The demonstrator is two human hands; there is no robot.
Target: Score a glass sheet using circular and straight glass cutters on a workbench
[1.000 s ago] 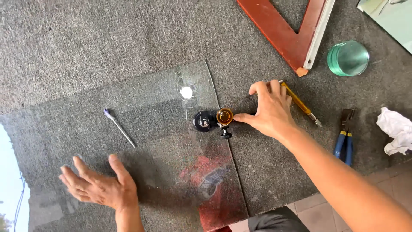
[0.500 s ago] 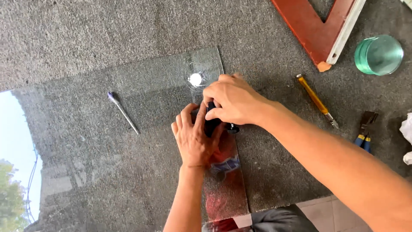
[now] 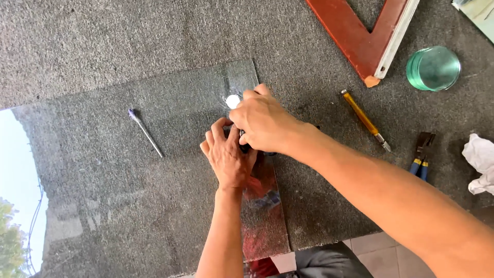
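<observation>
A large clear glass sheet [image 3: 103, 195] lies flat on the grey carpeted table [image 3: 128, 36]. Both my hands meet near its right edge. My left hand [image 3: 229, 157] rests on the glass with its fingers curled around a small black tool [image 3: 245, 148]. My right hand [image 3: 262, 121] closes over the same tool from above and hides most of it. A white round spot [image 3: 232, 101] shows on the glass just beyond my right hand's fingers.
A thin pen [image 3: 145, 132] lies on the glass to the left. To the right are a yellow-handled cutter [image 3: 365, 120], blue-handled pliers [image 3: 423, 154] and a white cloth [image 3: 481, 163]. A red-brown square ruler [image 3: 368, 36] and green glass discs [image 3: 433, 68] lie at the far right.
My left hand came up from the near left of the glass to the black tool. My right hand closed down over the tool, which was plainly visible before.
</observation>
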